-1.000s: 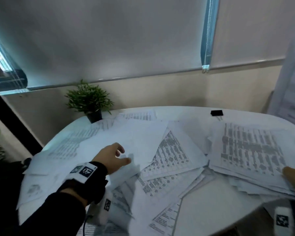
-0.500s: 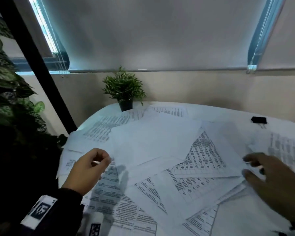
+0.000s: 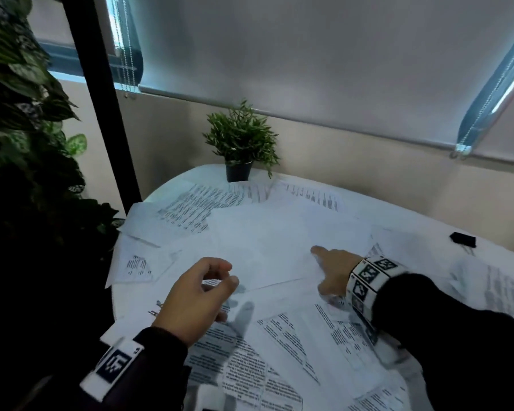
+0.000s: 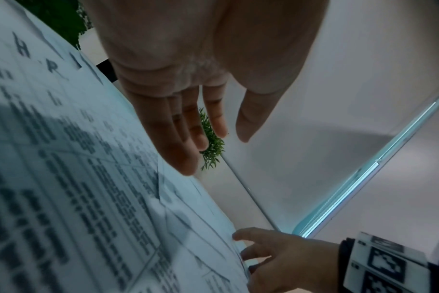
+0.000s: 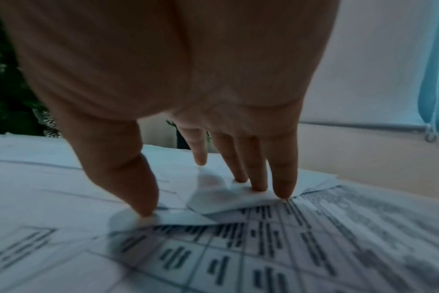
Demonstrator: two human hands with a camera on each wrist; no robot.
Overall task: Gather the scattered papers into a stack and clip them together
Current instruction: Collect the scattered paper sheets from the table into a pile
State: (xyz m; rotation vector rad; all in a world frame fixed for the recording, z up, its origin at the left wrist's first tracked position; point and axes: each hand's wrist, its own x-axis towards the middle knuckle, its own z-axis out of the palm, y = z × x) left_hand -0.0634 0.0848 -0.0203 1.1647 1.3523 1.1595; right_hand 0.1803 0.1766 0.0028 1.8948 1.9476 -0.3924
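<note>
Papers (image 3: 279,247) lie scattered and overlapping across the white tabletop (image 3: 404,226). The right hand (image 3: 334,271) presses straight fingertips (image 5: 283,190) onto a sheet; only the right wrist view shows that sheet's corner buckling under them. The left hand (image 3: 196,298) hovers, loosely curled in the head view, gripping nothing. Half a second ago the right hand hung farther right. A black binder clip (image 3: 463,239) sits on bare tabletop near the far right edge, well apart from a potted plant (image 3: 241,143).
</note>
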